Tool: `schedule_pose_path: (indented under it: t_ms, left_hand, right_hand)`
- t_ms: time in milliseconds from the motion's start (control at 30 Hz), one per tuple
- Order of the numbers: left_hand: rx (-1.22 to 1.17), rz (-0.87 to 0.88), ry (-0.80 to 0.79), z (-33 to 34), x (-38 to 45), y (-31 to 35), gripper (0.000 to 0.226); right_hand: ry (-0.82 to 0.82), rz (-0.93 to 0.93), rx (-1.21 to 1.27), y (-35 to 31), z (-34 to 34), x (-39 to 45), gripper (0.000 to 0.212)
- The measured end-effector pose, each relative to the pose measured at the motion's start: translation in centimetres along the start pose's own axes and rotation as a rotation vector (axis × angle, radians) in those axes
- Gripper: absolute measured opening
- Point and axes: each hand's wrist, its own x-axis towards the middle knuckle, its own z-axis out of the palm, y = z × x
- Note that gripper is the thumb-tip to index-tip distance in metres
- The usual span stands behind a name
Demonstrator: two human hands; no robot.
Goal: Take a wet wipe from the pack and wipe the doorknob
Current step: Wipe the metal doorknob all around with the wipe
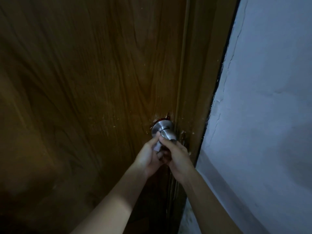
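Observation:
A round brushed-metal doorknob (164,130) sticks out of the brown wooden door near its right edge. Both hands meet on its near end. My left hand (148,157) presses a small crumpled white wet wipe (157,146) against the underside of the knob with thumb and fingers. My right hand (177,154) is curled around the knob from the right, its thumb lying on top. Most of the wipe is hidden between the two hands. The wipe pack is out of view.
The wood-grain door (84,90) fills the left and middle of the view. Its frame (200,81) runs down just right of the knob, with chipped spots around the latch. A pale cracked wall (270,115) stands on the right.

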Motion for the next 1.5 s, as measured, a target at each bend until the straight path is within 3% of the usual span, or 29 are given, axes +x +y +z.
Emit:
schedule_pose_path:
  t_ms: [133, 300, 467, 633, 767, 833, 967, 1067, 1133, 1200, 1367, 1467, 1500]
  left_hand:
    - [-0.007, 0.025, -0.040, -1.1, -0.5, 0.6, 0.033]
    - [-0.103, -0.039, 0.114, -1.3, -0.2, 2.1, 0.033]
    - [-0.195, -0.027, 0.206, -0.9, -0.4, 3.0, 0.029]
    - [-0.195, 0.022, 0.318, -0.5, -0.2, 3.5, 0.026]
    - [-0.064, 0.174, 0.484, 0.4, -0.2, 3.6, 0.021]
    - [0.097, 0.305, 0.563, 1.0, -0.2, 3.7, 0.020]
    - [0.872, 0.743, 0.620, 1.2, 0.1, 3.6, 0.013]
    - [1.298, 0.981, 0.522, 0.2, 0.6, 3.3, 0.010]
    - [1.476, 1.131, 0.426, -0.3, 0.8, 3.7, 0.005]
    - [1.640, 1.231, 0.325, -1.0, 1.1, 4.0, 0.014]
    - [1.997, 1.283, 0.047, -3.8, 0.7, 4.5, 0.052]
    - [2.317, 1.248, 0.034, -4.5, 0.0, 5.5, 0.073]
    - [2.413, 1.166, 0.026, -4.6, -0.1, 6.2, 0.083]
  right_hand:
    - [0.058, -0.059, -0.021, -0.2, 0.4, 0.1, 0.031]
    - [0.155, -0.143, -0.182, -0.4, 0.7, 0.0, 0.020]
    - [0.243, -0.406, -0.357, -0.5, 0.8, 0.6, 0.039]
    - [0.211, -0.415, -0.373, -0.4, 0.2, 1.1, 0.041]
    - [0.186, -0.422, -0.335, -0.1, 0.1, 1.1, 0.034]
    - [0.187, -0.430, -0.319, 0.0, 0.2, 1.0, 0.035]
    - [0.192, -0.446, -0.321, 0.0, 0.2, 0.9, 0.036]
    - [0.181, -0.450, -0.329, 0.1, 0.0, 0.9, 0.036]
    - [0.168, -0.447, -0.319, 0.1, -0.1, 0.9, 0.036]
    - [0.162, -0.439, -0.306, 0.1, -0.1, 0.9, 0.037]
    - [0.148, -0.438, -0.298, 0.1, -0.3, 0.9, 0.039]
    - [0.142, -0.441, -0.300, 0.2, -0.3, 1.0, 0.039]
    - [0.143, -0.437, -0.300, 0.2, -0.4, 1.0, 0.040]
